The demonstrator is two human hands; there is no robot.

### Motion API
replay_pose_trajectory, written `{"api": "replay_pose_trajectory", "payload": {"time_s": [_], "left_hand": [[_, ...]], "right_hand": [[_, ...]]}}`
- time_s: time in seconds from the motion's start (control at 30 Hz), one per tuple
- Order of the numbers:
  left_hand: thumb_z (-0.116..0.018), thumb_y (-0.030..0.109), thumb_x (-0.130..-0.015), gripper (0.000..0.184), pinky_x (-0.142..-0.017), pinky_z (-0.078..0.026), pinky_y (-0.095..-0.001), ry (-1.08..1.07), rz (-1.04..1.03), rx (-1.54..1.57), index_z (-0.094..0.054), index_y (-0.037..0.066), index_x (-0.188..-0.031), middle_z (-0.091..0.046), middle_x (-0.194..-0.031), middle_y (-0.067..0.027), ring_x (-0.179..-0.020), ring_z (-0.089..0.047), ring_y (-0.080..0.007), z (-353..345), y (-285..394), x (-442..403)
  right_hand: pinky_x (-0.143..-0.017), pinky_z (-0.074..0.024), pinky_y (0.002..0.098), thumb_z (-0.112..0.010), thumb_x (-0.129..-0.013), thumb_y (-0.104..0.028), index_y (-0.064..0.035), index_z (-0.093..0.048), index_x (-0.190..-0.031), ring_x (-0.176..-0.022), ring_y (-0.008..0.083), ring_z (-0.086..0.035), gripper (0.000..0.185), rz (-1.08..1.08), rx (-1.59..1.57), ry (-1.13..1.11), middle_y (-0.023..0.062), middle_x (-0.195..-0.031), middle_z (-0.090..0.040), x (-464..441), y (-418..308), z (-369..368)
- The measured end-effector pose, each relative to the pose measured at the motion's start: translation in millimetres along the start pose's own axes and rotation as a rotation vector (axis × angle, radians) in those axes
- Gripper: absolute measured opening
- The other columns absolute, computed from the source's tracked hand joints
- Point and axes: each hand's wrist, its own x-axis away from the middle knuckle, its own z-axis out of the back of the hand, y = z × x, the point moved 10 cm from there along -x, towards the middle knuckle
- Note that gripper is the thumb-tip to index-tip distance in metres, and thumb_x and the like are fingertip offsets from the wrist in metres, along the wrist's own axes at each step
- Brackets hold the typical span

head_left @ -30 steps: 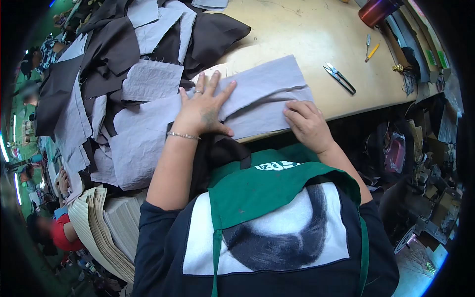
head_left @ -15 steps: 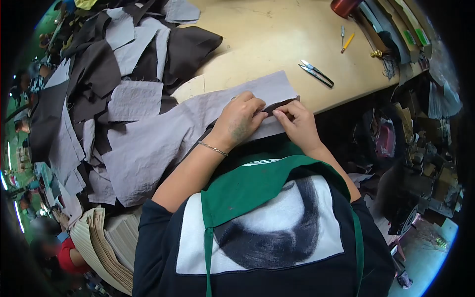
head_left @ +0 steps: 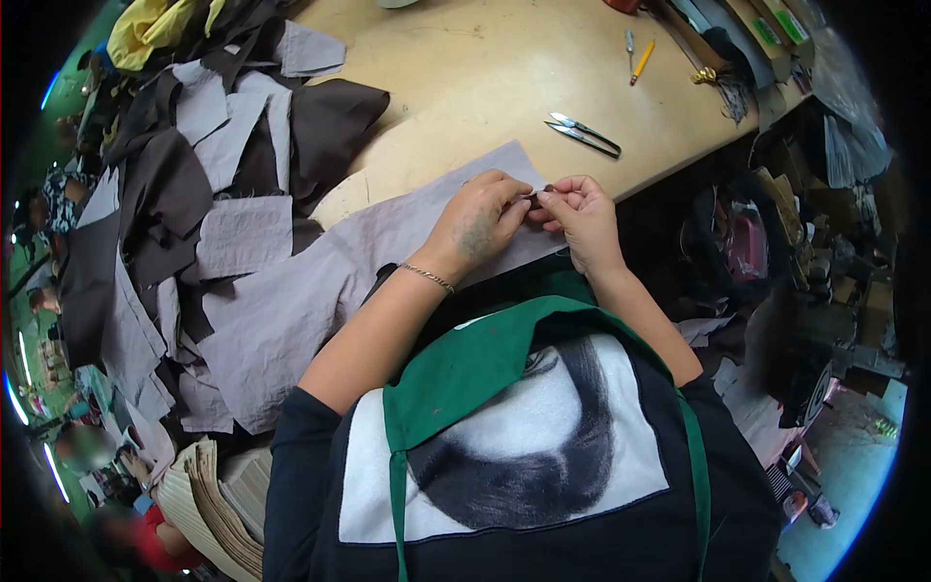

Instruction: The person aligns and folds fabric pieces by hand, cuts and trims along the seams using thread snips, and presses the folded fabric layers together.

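While a heap of dark brown and pale grey cut cloth pieces (head_left: 173, 204) lies well to the left of the black-handled metal snips (head_left: 567, 121), its loose layers look liable to be dragged or tumbled if the work is pulled away sharply. A long, creased, pale mauve-grey fabric panel (head_left: 388, 223) stretches from the heap's near side to just left of the snips, on the person's side of them; its rumpled length could tug the end askew. Left of the snips and closer to the person, the left hand (head_left: 480, 218) pinches the panel's near edge between thumb and fingers. Beside it, below the snips, the right hand (head_left: 592, 228) pinches at the same edge, where a small dark bit (head_left: 537, 200) shows; the fingertips partly hide the grip. So narrow a hold might let the layers slip out of line. On the wooden bench (head_left: 446, 78), the snips' parted blades point left, and a swing of the panel's far corner could snag on them. Beyond and right of the snips lies a yellow pencil (head_left: 642, 63).
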Motion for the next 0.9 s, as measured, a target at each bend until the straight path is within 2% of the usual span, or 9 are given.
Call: {"api": "replay_pose_trajectory", "payload": {"time_s": [0.13,0.33,0.53,0.67,0.77,0.87,0.9], "left_hand": [[-0.061,0.009,-0.086,0.015,-0.071,-0.051,-0.0326,-0.073,0.032,-0.018,-0.067,0.001,-0.097,-0.064,-0.093,-0.0139,-0.08,-0.064,-0.0259,-11,2,-7],[-0.064,0.011,-0.084,0.015,-0.066,-0.05,-0.0324,0.017,0.045,0.008,-0.068,0.002,-0.095,-0.065,-0.085,-0.0131,-0.073,-0.063,-0.0249,-9,-5,-7],[-0.066,0.013,-0.082,0.014,-0.062,-0.048,-0.032,0.01,0.037,-0.087,-0.068,0.002,-0.092,-0.065,-0.084,-0.0132,-0.07,-0.062,-0.0239,-9,-3,-10],[-0.066,0.012,-0.082,0.015,-0.066,-0.05,-0.0332,-0.017,0.053,-0.072,-0.068,0.002,-0.093,-0.065,-0.088,-0.0134,-0.073,-0.062,-0.0257,-13,-3,-10],[-0.066,0.012,-0.081,0.016,-0.073,-0.05,-0.0344,-0.023,-0.016,-0.081,-0.069,0.001,-0.093,-0.065,-0.091,-0.0128,-0.08,-0.062,-0.0273,-18,-2,-7],[-0.067,0.012,-0.08,0.017,-0.08,-0.049,-0.0355,-0.065,-0.053,-0.125,-0.069,0.002,-0.094,-0.064,-0.093,-0.0119,-0.086,-0.062,-0.0285,-25,2,-2],[-0.067,0.012,-0.08,0.017,-0.081,-0.049,-0.0358,-0.072,-0.041,-0.133,-0.069,0.002,-0.094,-0.064,-0.093,-0.0116,-0.088,-0.062,-0.0287,-25,3,-2]], "right_hand": [[-0.058,-0.0481,0.0202,-0.066,-0.087,-0.007,-0.0003,-0.054,-0.1,-0.07,0.0114,-0.065,0.019,-0.009,-0.039,0.001,0.0073,-0.082,-0.066,-3,5,6],[-0.059,-0.0469,0.0196,-0.064,-0.088,-0.007,-0.0008,-0.055,-0.102,-0.07,0.0105,-0.065,0.017,0.007,-0.061,0.011,0.0062,-0.084,-0.066,-1,8,4],[-0.058,-0.046,0.0198,-0.063,-0.089,-0.007,-0.0003,-0.052,-0.107,-0.071,0.0095,-0.064,0.022,0.041,-0.042,0.038,0.0062,-0.084,-0.066,-1,5,5],[-0.057,-0.0477,0.0219,-0.063,-0.087,-0.005,0.0001,-0.054,-0.105,-0.068,0.0121,-0.064,0.021,0.01,-0.014,0.033,0.0081,-0.086,-0.063,0,5,6],[-0.067,-0.05,0.0283,-0.067,-0.079,-0.001,-0.0018,-0.06,-0.1,-0.077,0.0202,-0.063,0.022,0.406,0.673,-0.04,0.0097,-0.09,-0.058,12,-42,-2],[-0.081,-0.0473,0.0345,-0.07,-0.071,0.0,-0.0054,-0.064,-0.093,-0.089,0.0281,-0.056,0.023,0.754,0.973,-0.2,0.0101,-0.093,-0.054,19,-65,-17],[-0.082,-0.0458,0.0348,-0.07,-0.071,0.001,-0.0059,-0.065,-0.092,-0.092,0.028,-0.054,0.023,0.741,0.986,-0.267,0.0094,-0.094,-0.054,16,-63,-19]]}}
